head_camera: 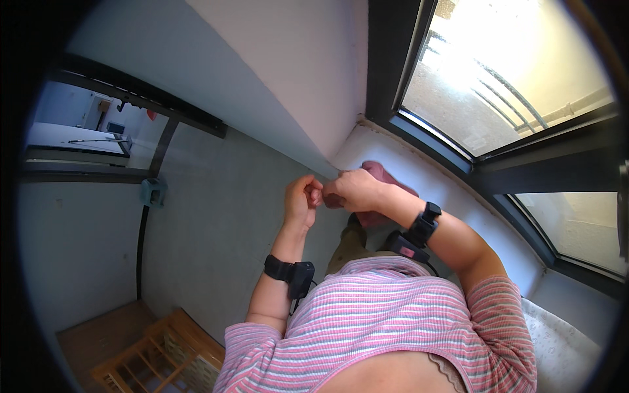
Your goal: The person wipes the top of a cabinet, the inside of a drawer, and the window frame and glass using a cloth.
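A dusky pink cloth (378, 171) hangs beneath my right hand (356, 190), over the white window sill (432, 196). The fingers of that hand are bent around a bunched part of the cloth. Another part shows lower down, below the wrist. Just to its left, my left hand (302, 197) is curled into a loose fist, palm side partly up. Its fingertips come close to the gathered cloth; nothing shows inside the fist. Each forearm bears a black strapped device, one on the left (300, 279) and one on the right (422, 226).
Dark-framed windows (471, 169) run along the right, bright with outside light. A pale wall corner (324, 147) stands straight ahead. A small blue-green stool (154, 192) is at the left by a doorway. A wooden slatted piece of furniture (167, 351) occupies the lower left.
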